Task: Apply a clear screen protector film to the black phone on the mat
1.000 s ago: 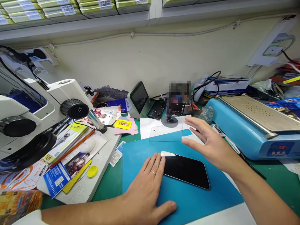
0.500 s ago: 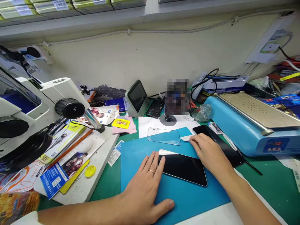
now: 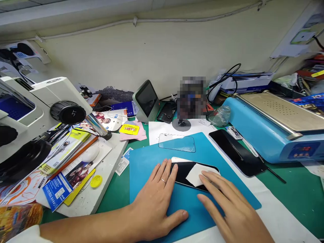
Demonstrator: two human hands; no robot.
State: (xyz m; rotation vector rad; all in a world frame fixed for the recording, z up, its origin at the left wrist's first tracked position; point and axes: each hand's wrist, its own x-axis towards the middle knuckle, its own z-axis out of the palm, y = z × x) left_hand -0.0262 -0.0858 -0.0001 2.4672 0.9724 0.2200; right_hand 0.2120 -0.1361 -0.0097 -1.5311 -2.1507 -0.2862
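A black phone (image 3: 182, 169) lies screen up on a blue mat (image 3: 152, 162) in front of me. My left hand (image 3: 155, 199) rests flat on the mat, fingers stretched out, fingertips against the phone's left end. My right hand (image 3: 227, 209) lies over the phone's right part, fingers extended, pressing a small white wipe (image 3: 194, 175) onto the screen. A clear glass screen protector (image 3: 177, 143) lies on the mat behind the phone.
A second dark phone (image 3: 235, 152) lies right of the mat, beside a blue heating machine (image 3: 273, 128). A microscope (image 3: 37, 114) and stacked packets fill the left. A small grey display (image 3: 146, 101), a glass jar (image 3: 220, 116) and cables stand at the back.
My right hand took the white wipe from beside the glass protector and brought it down onto the phone's screen. The left hand stayed in place. The view tilted downward.
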